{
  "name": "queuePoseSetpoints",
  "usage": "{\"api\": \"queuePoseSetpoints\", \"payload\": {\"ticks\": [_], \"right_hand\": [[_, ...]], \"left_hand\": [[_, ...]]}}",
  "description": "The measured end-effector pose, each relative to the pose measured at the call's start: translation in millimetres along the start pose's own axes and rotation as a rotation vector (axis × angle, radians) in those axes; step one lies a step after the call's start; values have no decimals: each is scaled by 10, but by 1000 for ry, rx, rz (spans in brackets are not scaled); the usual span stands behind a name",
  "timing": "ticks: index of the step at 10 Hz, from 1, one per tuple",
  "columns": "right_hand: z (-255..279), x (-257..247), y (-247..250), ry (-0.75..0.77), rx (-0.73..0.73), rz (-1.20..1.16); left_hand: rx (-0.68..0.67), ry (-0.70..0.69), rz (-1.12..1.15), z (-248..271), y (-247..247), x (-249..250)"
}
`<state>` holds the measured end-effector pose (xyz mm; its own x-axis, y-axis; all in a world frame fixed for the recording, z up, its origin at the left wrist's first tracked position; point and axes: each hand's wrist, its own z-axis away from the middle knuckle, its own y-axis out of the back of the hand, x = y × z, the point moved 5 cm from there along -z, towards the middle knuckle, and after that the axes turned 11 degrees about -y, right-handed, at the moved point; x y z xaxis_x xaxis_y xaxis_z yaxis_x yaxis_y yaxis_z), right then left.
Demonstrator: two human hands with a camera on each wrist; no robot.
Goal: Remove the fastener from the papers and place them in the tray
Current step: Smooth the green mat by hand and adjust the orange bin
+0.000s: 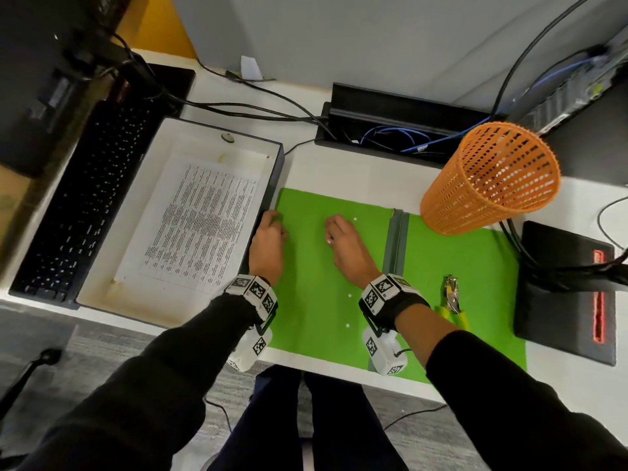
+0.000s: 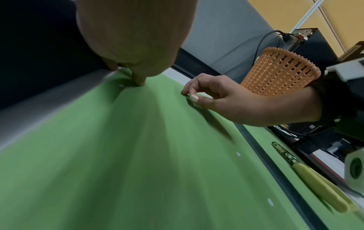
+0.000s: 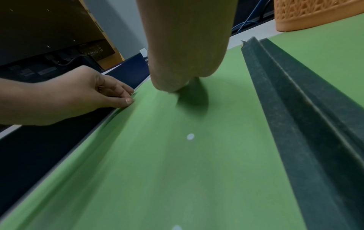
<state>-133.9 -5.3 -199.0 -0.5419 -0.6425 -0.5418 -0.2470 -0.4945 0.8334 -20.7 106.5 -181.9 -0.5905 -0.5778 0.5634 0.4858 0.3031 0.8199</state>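
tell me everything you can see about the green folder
The green folder lies open and flat on the white desk, looking like matte card with a dark grey ridged spine down its middle. A few small white dots mark its left half. The left hand pinches its left edge beside the tray; the right hand rests fingertips on the left half. An orange basket and a yellow-handled tool sit on the right half.

orange basket crowds folder's far right, tray wall flanks left

An open folder is laid on the bench. A tray with papers inside sits left, a keyboard beyond. A basket and pliers rest on the folder's right half.
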Motion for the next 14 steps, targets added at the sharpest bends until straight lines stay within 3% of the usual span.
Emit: {"api": "queuePoseSetpoints", "payload": {"ticks": [1, 2, 5, 6, 8, 9, 10, 11, 13, 14], "right_hand": [[18, -8, 13, 6, 17, -3], [24, -15, 19, 7, 26, 4], [10, -66, 81, -14, -24, -40], [-6, -105, 245, -30, -8, -126], [-149, -239, 817, -70, 97, -77], [-183, -302, 1272, -63, 186, -151], [-125, -338, 1791, -97, 257, -243], [32, -250, 2335, -135, 433, -196], [343, 571, 2981, -384, 496, -140], [452, 801, 3069, -394, 555, -229]], "left_hand": [[7, -59, 10, -14, 7, 9], [-44, 5, -52, -28, -30, -12], [-187, -115, -367, 2, -25, 136], [-243, -185, -479, -15, -8, 211], [-263, -442, -817, -284, 277, 777], [-278, -498, -725, -488, 432, 1197], [-166, -545, -743, -759, 639, 1732], [-4, -622, -128, -814, 789, 2461], [-164, -792, -47, -759, 470, 3252], [-237, -861, -32, -736, 265, 3327]]}}
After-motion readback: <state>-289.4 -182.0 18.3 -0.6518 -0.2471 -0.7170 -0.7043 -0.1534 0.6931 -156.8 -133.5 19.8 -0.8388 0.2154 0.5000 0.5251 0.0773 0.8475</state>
